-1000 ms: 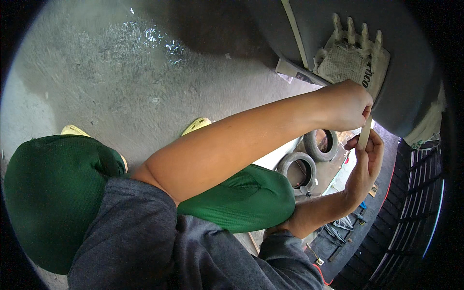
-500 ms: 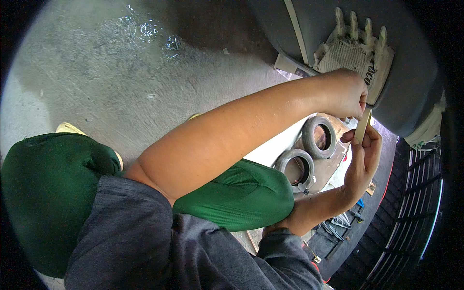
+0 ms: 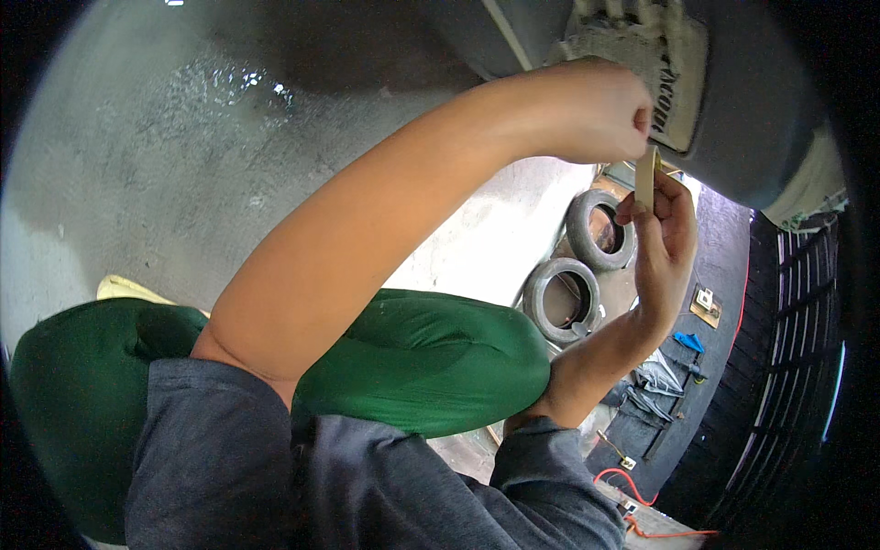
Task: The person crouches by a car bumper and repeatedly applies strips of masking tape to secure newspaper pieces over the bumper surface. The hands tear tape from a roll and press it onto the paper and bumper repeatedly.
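My right hand [image 3: 667,229] grips a flat pale yellow roll of masking tape [image 3: 645,181], seen almost edge-on, between thumb and fingers. Above it, my left hand [image 3: 600,112] is closed, its curled fingers at the roll's upper end, where they appear to pinch the tape; the fingertips are mostly hidden. Just beyond both hands is a dark grey, curved panel like a car bumper [image 3: 752,101]. Newspaper [image 3: 623,46] covers a slotted opening in it, with pale strips along the edges. My left forearm crosses the middle of the view.
Two black tyres [image 3: 579,215] [image 3: 541,307] lie on the floor below my hands. Farther right are a blue item [image 3: 687,342], clear plastic [image 3: 657,376], a small wooden board [image 3: 706,307] and a red cord [image 3: 632,481]. A dark slatted gate [image 3: 779,357] stands at the right edge.
The view has shifted, so the panel, newspaper and both hands appear higher and farther left. My hands remain together at the tape roll, and more of the floor items at right shows.
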`<action>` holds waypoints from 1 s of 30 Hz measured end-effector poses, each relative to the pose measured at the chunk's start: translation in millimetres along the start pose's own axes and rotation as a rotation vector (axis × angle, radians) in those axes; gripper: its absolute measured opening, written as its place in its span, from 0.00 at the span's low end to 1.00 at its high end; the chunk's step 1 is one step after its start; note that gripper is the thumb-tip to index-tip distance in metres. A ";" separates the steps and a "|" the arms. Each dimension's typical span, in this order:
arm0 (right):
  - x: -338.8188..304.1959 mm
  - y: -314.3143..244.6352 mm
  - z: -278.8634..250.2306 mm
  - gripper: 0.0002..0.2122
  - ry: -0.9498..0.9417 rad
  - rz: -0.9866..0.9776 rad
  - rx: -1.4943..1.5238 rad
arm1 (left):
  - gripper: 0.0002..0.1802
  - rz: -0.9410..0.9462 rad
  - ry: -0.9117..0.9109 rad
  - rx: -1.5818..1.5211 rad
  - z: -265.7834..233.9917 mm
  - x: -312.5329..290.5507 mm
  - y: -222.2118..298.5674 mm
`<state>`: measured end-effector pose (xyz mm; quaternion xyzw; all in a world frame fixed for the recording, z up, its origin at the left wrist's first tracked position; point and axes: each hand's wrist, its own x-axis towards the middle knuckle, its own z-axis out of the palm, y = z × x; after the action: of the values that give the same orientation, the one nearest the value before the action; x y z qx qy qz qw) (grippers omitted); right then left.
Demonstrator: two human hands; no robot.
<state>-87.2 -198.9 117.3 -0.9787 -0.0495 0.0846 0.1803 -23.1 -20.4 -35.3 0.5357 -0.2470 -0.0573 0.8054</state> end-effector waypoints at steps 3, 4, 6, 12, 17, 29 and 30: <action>0.2 -8.9 14.8 0.17 0.050 -0.030 0.038 | 0.16 0.052 0.069 0.043 2.4 2.9 -8.0; 1.1 -9.3 14.8 0.16 0.008 -0.055 0.045 | 0.15 0.059 0.081 0.054 4.1 2.4 -8.3; -0.1 -14.0 15.2 0.16 0.016 -0.055 0.016 | 0.14 0.055 0.107 0.057 6.5 3.0 -7.3; -4.5 -18.8 19.6 0.16 0.032 -0.086 0.008 | 0.13 -0.034 0.102 -0.045 4.9 3.9 -6.0; -5.5 -18.3 19.4 0.16 0.002 -0.126 0.000 | 0.15 0.011 0.064 0.116 -1.3 2.2 1.4; 8.5 -20.4 30.6 0.16 0.012 0.001 0.094 | 0.22 0.218 0.329 0.004 13.8 4.8 -18.2; 8.9 -19.4 31.6 0.16 -0.005 -0.021 0.098 | 0.23 0.229 0.346 0.057 14.6 5.4 -19.9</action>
<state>-85.6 -168.8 94.0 -0.9679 -0.0562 0.0874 0.2287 -21.7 -42.8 -46.8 0.5285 -0.1657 0.1347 0.8217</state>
